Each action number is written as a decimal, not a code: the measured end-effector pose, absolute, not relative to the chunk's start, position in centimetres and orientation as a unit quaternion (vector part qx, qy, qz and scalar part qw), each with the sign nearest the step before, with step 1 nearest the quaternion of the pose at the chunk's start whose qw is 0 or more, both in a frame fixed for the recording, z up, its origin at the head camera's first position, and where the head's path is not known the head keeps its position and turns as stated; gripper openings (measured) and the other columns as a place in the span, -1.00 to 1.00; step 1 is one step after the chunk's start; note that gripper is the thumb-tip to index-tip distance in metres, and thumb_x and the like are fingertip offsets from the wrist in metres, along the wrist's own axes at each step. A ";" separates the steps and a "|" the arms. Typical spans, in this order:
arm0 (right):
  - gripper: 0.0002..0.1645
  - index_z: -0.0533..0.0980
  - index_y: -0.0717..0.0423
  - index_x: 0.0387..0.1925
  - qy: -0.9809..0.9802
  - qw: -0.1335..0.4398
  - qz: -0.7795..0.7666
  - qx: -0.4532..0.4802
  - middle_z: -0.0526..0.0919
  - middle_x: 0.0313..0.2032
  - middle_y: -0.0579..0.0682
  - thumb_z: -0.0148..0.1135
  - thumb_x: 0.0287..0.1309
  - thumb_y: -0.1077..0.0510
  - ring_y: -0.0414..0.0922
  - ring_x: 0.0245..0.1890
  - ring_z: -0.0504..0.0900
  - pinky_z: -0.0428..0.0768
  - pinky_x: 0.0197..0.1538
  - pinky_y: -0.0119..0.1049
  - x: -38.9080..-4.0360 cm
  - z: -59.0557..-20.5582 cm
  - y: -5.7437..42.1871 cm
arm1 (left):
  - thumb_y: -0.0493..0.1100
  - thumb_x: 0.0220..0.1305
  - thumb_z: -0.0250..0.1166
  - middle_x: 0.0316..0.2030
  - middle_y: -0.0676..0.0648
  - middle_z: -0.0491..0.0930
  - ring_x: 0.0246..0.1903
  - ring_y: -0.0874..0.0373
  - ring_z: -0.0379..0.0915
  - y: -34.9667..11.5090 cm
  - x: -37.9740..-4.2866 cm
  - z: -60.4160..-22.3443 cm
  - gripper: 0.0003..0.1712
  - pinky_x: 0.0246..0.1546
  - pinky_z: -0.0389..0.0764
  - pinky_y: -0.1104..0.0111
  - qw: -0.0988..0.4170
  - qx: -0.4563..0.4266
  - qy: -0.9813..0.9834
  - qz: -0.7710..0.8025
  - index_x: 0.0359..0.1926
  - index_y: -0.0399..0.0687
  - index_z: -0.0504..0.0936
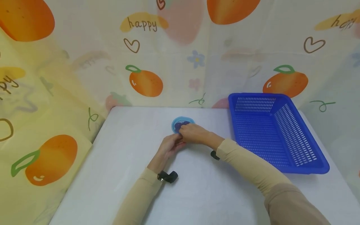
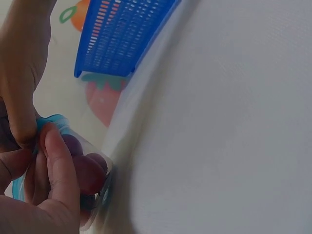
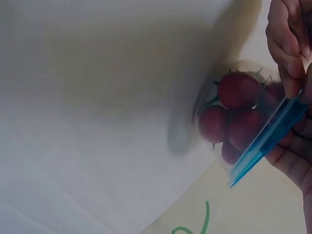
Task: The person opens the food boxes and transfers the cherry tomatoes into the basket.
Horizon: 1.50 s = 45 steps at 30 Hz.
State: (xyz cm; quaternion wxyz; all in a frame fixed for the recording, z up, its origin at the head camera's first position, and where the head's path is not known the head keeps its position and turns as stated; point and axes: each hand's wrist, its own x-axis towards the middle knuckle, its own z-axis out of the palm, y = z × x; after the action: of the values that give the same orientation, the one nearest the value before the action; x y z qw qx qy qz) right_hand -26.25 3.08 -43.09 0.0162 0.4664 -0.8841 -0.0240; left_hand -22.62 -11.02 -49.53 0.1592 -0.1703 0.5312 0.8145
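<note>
A small clear plastic container (image 3: 207, 105) with a light-blue lid (image 1: 192, 119) holds several dark red cherry tomatoes (image 3: 239, 90) with green stem tips. It stands on the white table toward the back middle. My left hand (image 1: 171, 144) grips the near side of the container at the rim, its fingers (image 2: 61, 165) bent against the wall. From the right, my right hand (image 1: 194, 133) pinches the near edge of the lid, knuckles partly over the top. The two hands meet there, and their fingertips partly hide each other and the lid's edge.
A large blue perforated basket (image 1: 284, 168) stands on the right side of the white table (image 1: 112, 156). Behind and to the left hangs a fruit-printed cloth (image 1: 174, 78). A black wrist strap (image 1: 167, 177) sits on my left sleeve.
</note>
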 end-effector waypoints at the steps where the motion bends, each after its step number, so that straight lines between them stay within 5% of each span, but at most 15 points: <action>1: -0.82 0.51 0.15 -0.34 -0.885 0.019 -0.013 0.465 0.54 -0.44 -0.04 0.07 0.09 0.13 -0.18 -0.48 0.45 0.54 -0.33 -0.38 -26.5 -42.6 3.2 | -0.31 0.12 0.12 -0.49 -0.05 0.66 -0.40 0.15 0.62 -11.2 -22.6 -49.5 -0.77 -0.25 0.65 0.33 0.167 -0.172 0.528 0.814 -0.18 -0.32 0.51; 7: -0.87 0.50 0.14 -0.36 -0.901 -0.011 0.084 0.426 0.47 -0.46 -0.04 0.04 0.06 0.21 -0.18 -0.51 0.36 0.41 -0.41 -0.44 -27.9 -39.2 4.0 | -0.26 0.17 0.13 -0.40 -0.09 0.67 -0.31 0.10 0.63 -11.8 -22.7 -48.8 -0.67 -0.17 0.63 0.32 0.189 -0.178 0.525 0.811 -0.06 -0.34 0.48; 13: -0.90 0.50 0.11 -0.42 -0.890 -0.016 0.107 0.443 0.40 -0.50 -0.08 0.06 0.05 0.18 -0.22 -0.51 0.30 0.28 -0.44 -0.48 -28.0 -39.9 4.8 | -0.23 0.17 0.17 -0.37 -0.10 0.67 -0.29 0.10 0.63 -11.3 -22.6 -49.3 -0.65 -0.14 0.61 0.32 0.198 -0.198 0.508 0.814 -0.04 -0.33 0.50; 27: -0.78 0.60 0.09 -0.26 -0.895 0.006 0.109 0.432 0.51 -0.47 -0.08 0.12 0.05 0.17 -0.20 -0.48 0.38 0.41 -0.37 -0.43 -27.5 -39.6 5.4 | -0.13 0.19 0.18 -0.24 -0.14 0.67 -0.06 -0.06 0.55 -11.6 -21.8 -49.3 -0.64 -0.12 0.60 0.31 0.177 -0.184 0.554 0.793 -0.05 -0.26 0.54; 37: -0.76 0.61 0.06 -0.23 -0.900 0.004 0.107 0.422 0.51 -0.45 -0.09 0.12 0.05 0.14 -0.21 -0.48 0.38 0.40 -0.37 -0.44 -27.4 -39.7 5.2 | -0.25 0.12 0.22 -0.39 -0.11 0.67 -0.37 0.13 0.62 -11.9 -21.7 -49.4 -0.68 -0.28 0.64 0.41 0.134 -0.207 0.559 0.792 -0.11 -0.36 0.53; 45: -0.75 0.61 0.06 -0.20 -0.901 0.005 0.104 0.422 0.51 -0.44 -0.08 0.13 0.05 0.14 -0.20 -0.47 0.39 0.44 -0.35 -0.42 -27.3 -39.6 5.3 | -0.19 0.16 0.19 -0.39 -0.10 0.67 -0.31 0.11 0.63 -12.3 -21.7 -49.4 -0.60 -0.25 0.64 0.40 0.129 -0.217 0.533 0.807 -0.04 -0.37 0.48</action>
State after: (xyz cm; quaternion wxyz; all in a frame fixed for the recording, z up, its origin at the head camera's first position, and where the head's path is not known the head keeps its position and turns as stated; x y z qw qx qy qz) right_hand -27.25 5.27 -39.65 0.0048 0.4218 -0.9007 0.1039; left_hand -21.66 -12.30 -49.38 0.1286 -0.2174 0.5334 0.8073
